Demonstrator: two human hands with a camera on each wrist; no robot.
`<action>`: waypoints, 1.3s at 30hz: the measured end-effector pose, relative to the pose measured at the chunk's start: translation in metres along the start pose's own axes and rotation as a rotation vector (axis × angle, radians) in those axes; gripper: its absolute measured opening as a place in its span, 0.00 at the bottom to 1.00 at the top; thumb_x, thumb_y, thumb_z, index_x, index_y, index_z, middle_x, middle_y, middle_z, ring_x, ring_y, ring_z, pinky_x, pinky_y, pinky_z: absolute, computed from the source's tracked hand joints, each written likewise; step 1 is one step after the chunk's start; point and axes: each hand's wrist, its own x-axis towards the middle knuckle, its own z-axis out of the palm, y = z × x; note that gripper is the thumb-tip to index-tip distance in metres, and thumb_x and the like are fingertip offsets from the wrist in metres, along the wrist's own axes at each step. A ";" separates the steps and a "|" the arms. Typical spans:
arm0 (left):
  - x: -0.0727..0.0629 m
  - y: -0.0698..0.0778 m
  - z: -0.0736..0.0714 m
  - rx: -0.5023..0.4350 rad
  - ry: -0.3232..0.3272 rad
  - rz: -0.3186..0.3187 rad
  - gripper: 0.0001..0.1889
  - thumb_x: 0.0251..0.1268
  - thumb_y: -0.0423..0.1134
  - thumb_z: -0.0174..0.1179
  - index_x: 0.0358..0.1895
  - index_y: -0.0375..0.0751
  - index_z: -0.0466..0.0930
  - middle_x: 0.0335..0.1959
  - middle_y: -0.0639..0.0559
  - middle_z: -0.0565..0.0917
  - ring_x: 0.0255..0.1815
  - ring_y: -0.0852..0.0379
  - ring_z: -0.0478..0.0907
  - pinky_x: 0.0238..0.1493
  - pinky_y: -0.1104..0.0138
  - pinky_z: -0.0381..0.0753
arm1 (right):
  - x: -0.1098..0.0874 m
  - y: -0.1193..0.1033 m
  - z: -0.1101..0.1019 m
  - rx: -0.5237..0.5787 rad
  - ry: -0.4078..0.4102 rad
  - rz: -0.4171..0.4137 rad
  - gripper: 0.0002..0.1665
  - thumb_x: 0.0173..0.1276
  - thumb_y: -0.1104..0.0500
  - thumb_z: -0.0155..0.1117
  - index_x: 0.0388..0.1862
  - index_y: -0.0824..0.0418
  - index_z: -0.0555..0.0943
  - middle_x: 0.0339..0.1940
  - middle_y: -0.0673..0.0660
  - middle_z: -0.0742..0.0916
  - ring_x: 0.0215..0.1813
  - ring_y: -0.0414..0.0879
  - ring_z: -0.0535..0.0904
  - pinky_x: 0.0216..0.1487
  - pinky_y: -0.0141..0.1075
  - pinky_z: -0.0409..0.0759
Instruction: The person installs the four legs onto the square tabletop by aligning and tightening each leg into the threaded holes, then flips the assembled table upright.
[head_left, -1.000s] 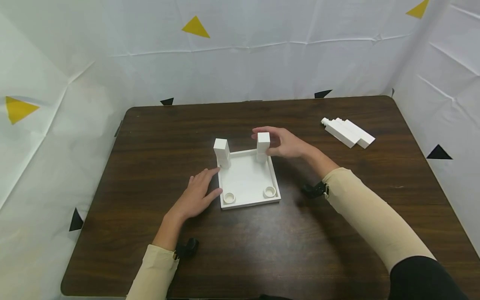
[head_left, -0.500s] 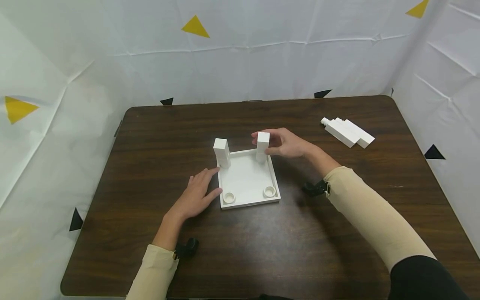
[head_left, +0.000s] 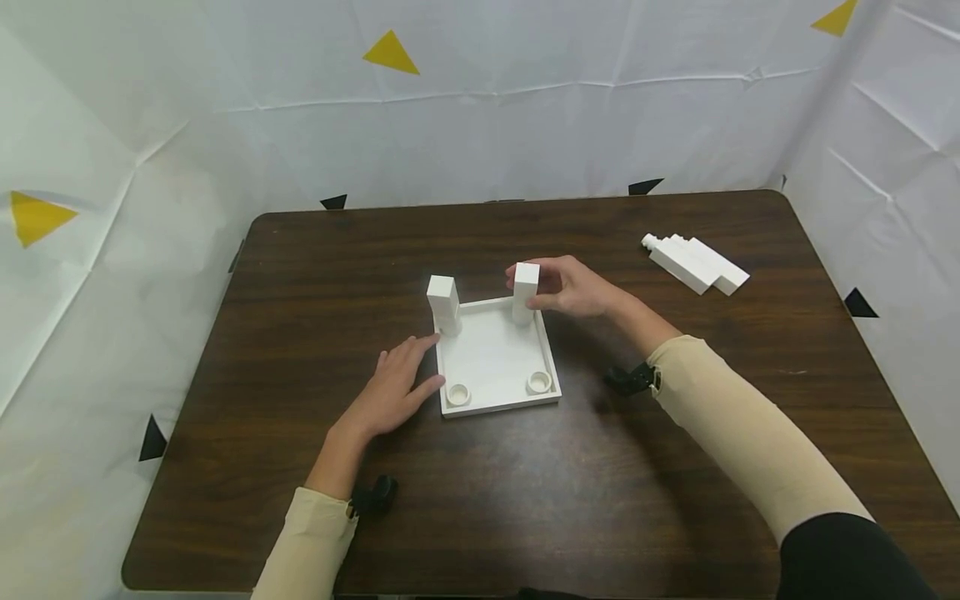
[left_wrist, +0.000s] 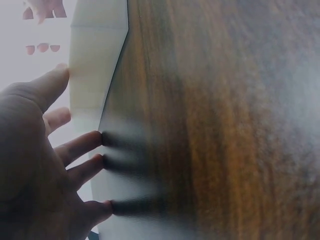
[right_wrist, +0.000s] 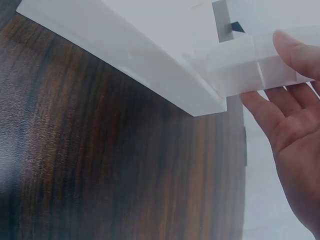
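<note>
The white tray (head_left: 491, 358) sits mid-table, a little left of centre, a person's hands on either side. The right hand (head_left: 577, 287) has thumb and fingers pinched round a square white post (head_left: 527, 292) upright at the far right corner. The left hand (head_left: 393, 392) lies relaxed, fingers spread, thumb and forefinger touching the tray's left wall. A matching post (head_left: 444, 304) stands at the far left corner; raised rings (head_left: 538, 383) mark the two near ones.

A low rim edges the tray, which is well in from every side of the table (head_left: 525, 500); bare wood stretches between it and the near edge. Over at the far right, two loose white pieces (head_left: 678, 265) lie side by side.

The tabletop is dark, streaky wood grain with rounded corners. Creased white sheeting (head_left: 525, 142) hangs round it, dotted with yellow triangles (head_left: 392, 53) and black ones (head_left: 152, 439).
</note>
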 end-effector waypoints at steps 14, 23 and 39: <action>-0.001 0.003 -0.002 0.002 -0.007 0.001 0.36 0.72 0.59 0.51 0.78 0.53 0.52 0.77 0.49 0.58 0.79 0.46 0.46 0.72 0.39 0.39 | -0.003 0.005 0.004 0.031 0.052 -0.036 0.29 0.61 0.72 0.69 0.62 0.67 0.76 0.58 0.65 0.83 0.60 0.54 0.79 0.61 0.48 0.75; -0.002 0.003 -0.002 0.011 -0.003 0.000 0.36 0.72 0.59 0.50 0.78 0.55 0.51 0.77 0.50 0.57 0.79 0.48 0.46 0.72 0.40 0.39 | -0.014 0.000 -0.008 -0.084 0.046 0.034 0.42 0.58 0.65 0.75 0.71 0.64 0.68 0.63 0.64 0.79 0.62 0.58 0.77 0.60 0.49 0.75; -0.002 0.004 0.000 0.009 0.003 0.014 0.35 0.73 0.59 0.50 0.78 0.54 0.51 0.77 0.49 0.58 0.79 0.47 0.46 0.72 0.39 0.39 | -0.093 0.027 -0.093 -0.871 0.552 0.582 0.34 0.66 0.57 0.60 0.69 0.68 0.68 0.59 0.72 0.73 0.57 0.68 0.68 0.48 0.63 0.70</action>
